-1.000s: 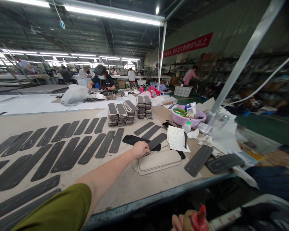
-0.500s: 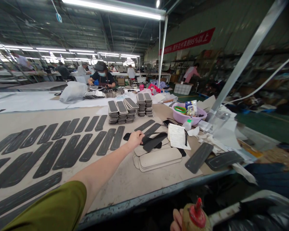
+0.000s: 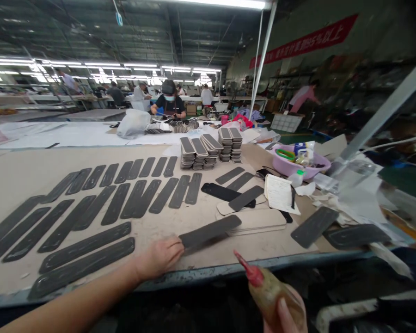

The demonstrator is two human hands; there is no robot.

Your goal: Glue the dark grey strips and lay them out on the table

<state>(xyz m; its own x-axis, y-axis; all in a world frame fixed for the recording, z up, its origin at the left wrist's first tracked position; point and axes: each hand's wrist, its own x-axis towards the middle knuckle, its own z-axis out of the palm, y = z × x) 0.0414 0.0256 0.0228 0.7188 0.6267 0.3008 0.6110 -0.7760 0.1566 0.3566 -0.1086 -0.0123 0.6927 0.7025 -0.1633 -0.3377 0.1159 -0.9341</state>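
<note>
My left hand (image 3: pixel 164 255) pinches the near end of a dark grey rounded strip (image 3: pixel 210 231) above the front of the table. The strip's far end overlaps a pale rounded panel (image 3: pixel 263 221). In my right hand (image 3: pixel 289 307) is a glue bottle (image 3: pixel 268 291) with a red nozzle, held in front of the table edge with its tip pointing up and left. Rows of dark strips (image 3: pixel 116 203) with glossy streaks lie across the table to the left. Behind the pale panels are a black strip (image 3: pixel 217 190) and a loose grey strip (image 3: pixel 246 198).
Stacks of pale-edged strips (image 3: pixel 198 159) stand toward the back. An open notebook (image 3: pixel 280 192) lies at the right, near a purple basin (image 3: pixel 312 170) of supplies. A metal post (image 3: pixel 381 111) rises at the right. Across the table sits a co-worker (image 3: pixel 168 104).
My left hand has drawn back toward the front edge and now holds a grey strip. The glue bottle has risen, its nozzle now tilted left. The view has shifted left.
</note>
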